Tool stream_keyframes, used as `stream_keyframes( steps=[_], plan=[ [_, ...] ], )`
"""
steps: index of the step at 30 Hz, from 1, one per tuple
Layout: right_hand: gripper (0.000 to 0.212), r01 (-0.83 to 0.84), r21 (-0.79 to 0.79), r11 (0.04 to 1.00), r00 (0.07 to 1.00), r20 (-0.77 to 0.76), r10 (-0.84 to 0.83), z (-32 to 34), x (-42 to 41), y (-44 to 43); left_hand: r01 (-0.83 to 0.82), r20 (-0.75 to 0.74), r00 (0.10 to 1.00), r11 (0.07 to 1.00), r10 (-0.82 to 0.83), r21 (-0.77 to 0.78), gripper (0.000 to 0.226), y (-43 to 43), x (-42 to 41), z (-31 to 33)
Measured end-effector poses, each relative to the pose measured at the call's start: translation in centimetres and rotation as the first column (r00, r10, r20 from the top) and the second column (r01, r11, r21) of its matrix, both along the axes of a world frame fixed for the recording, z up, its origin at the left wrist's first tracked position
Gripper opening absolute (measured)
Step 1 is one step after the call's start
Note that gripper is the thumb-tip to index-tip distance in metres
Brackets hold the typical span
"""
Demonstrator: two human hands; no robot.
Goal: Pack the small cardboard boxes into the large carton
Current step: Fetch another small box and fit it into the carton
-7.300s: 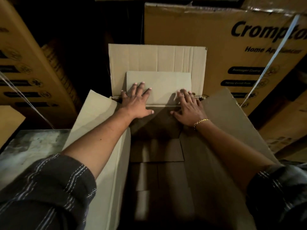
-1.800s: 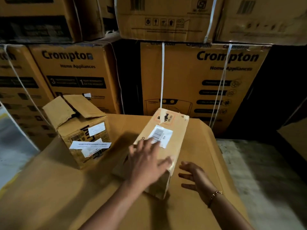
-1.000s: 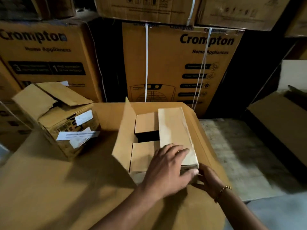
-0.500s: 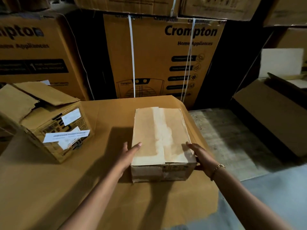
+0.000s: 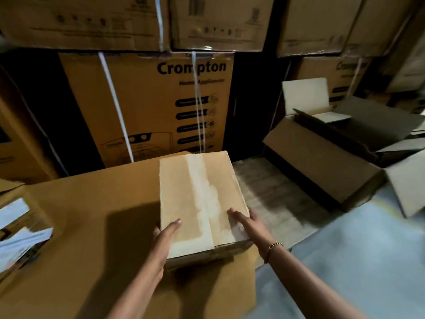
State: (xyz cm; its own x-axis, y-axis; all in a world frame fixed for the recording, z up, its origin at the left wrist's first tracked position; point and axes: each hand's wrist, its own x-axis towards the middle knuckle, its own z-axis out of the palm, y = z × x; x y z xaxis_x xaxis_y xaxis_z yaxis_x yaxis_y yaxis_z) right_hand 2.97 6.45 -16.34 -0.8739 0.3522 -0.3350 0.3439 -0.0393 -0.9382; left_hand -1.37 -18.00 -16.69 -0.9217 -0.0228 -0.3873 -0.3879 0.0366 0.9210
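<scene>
The small pale taped cardboard box [image 5: 202, 203], a moment ago flat on the brown cardboard surface [image 5: 92, 203], now lifts between left hand [image 5: 164, 238] and right hand [image 5: 250, 224], thumbs clamped on top. It is probably bound for the open large carton [image 5: 322, 157] on the right.

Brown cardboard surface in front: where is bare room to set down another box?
Free: the wide stretch of the brown cardboard surface between the white-labelled box at the left edge and the pale taped cardboard box in the middle. Also the grey floor strip before the open brown carton. Crowded: that carton's flaps.
</scene>
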Motion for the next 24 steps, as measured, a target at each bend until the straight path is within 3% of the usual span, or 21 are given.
stream_keyframes(
  steps=[8, 15, 24],
  plan=[
    [0.046, 0.127, 0.075, 0.989, 0.985, -0.127, -0.117, 2.6, 5.1, 15.7, 0.096, -0.111, 0.99, 0.992, -0.087, 0.079, 0.046, 16.9, 2.2, 2.6],
    [0.054, 0.185, 0.077, 0.98, 0.98, -0.093, -0.178, 1.0, 9.3, 27.5, 0.18, -0.087, 0.981, 0.981, -0.174, 0.077, 0.053, 28.6, 5.0, 1.1],
    [0.064, 0.145, 0.05, 0.988, 0.988, 0.054, -0.148, -1.9, 9.5, 34.8, 0.191, -0.079, 0.979, 0.981, -0.19, 0.012, 0.055, 35.8, 5.8, -1.4]
  ],
)
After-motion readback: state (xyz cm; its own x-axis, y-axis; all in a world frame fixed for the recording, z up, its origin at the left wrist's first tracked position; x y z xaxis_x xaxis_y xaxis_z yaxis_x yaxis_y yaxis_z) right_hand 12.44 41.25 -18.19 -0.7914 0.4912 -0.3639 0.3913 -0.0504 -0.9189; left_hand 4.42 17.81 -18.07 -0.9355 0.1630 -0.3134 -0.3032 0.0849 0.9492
